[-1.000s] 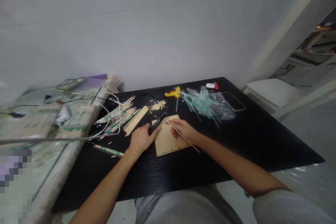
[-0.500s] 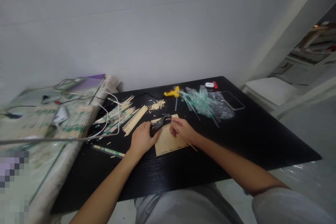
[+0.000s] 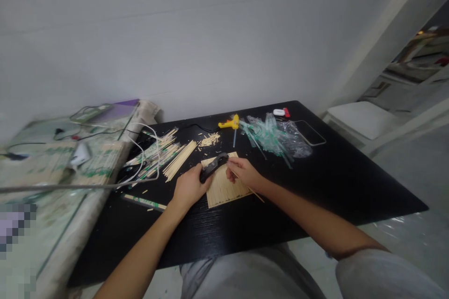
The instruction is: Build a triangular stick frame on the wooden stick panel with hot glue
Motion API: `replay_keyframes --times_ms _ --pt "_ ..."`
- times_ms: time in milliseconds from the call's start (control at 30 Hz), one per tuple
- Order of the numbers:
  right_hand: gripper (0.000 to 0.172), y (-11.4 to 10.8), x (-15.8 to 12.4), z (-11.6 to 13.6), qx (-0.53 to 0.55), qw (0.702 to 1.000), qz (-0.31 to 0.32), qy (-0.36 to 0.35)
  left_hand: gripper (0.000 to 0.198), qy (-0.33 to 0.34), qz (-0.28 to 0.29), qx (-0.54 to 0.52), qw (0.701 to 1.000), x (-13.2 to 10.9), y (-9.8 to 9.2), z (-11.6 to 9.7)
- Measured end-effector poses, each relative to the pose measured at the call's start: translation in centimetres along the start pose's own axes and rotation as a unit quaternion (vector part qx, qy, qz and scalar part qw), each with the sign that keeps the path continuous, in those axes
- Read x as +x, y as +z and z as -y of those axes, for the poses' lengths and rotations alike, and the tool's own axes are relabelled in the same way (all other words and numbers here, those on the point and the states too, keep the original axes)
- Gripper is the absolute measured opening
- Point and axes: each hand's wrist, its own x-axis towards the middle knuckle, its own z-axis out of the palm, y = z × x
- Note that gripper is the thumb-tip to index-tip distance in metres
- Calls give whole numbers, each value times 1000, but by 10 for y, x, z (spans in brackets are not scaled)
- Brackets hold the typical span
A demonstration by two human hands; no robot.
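My left hand (image 3: 189,186) is closed around a black hand tool (image 3: 210,168) that looks like cutters, its head pointing up and right. My right hand (image 3: 245,173) pinches a thin wooden stick (image 3: 257,195), whose lower end sticks out past the palm. The fingertips are close to the tool's head, and whether the stick's upper end lies between the jaws is hidden. Under both hands lies a square panel of sticks (image 3: 224,191) set side by side, with a strip along its near edge.
Loose sticks (image 3: 179,161) and short cut pieces (image 3: 210,139) lie beyond my left hand. A yellow glue gun (image 3: 229,123), crumpled plastic wrappers (image 3: 268,135) and a phone (image 3: 310,133) are farther back. A white cable (image 3: 158,149) loops at the left, beside packed sticks (image 3: 100,161).
The black tool has turned slightly in my left hand and shows more clearly. My right hand and the stick stay almost in place, and the view has shifted a little.
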Motion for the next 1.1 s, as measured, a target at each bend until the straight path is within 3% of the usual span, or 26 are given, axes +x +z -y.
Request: replay_keyframes --times_ms 333,567,767,933,1100 --pt "43 -2 3 -5 8 1000 -1 13 29 -8 20 -3 1000 1 4 3" --pt "51 -4 3 -10 16 1000 -2 16 40 -22 -24 -171 985 6 10 10" --pt "52 -3 3 -6 10 1000 4 10 41 -28 -45 -241 969 7 15 14" --pt "45 -5 4 -4 40 999 -22 14 41 -19 -46 -269 962 8 17 15" --pt "54 -9 9 -7 93 992 -87 9 42 -13 -46 -337 940 10 21 20"
